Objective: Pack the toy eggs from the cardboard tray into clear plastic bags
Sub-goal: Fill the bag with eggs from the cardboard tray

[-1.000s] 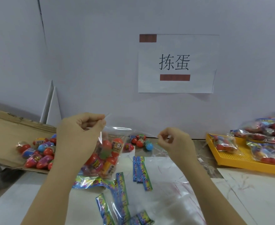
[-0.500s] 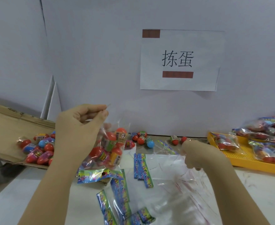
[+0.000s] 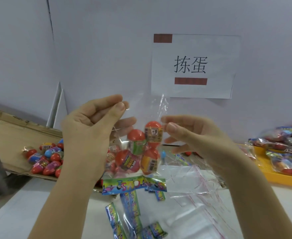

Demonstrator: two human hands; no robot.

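Head-worn view, forward and down

Egg bag (image 3: 138, 152) in left hand (image 3: 88, 130)

Pale grey wall (image 3: 98, 40) behind a white paper sign (image 3: 195, 66) with two printed characters; vertical seam (image 3: 51, 23) far left of the sign; white counter (image 3: 17, 206) below the sign.

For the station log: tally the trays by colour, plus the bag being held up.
Brown cardboard tray: 1
Yellow tray: 1
Clear bag of eggs, pinched by the left hand: 1
Total: 3
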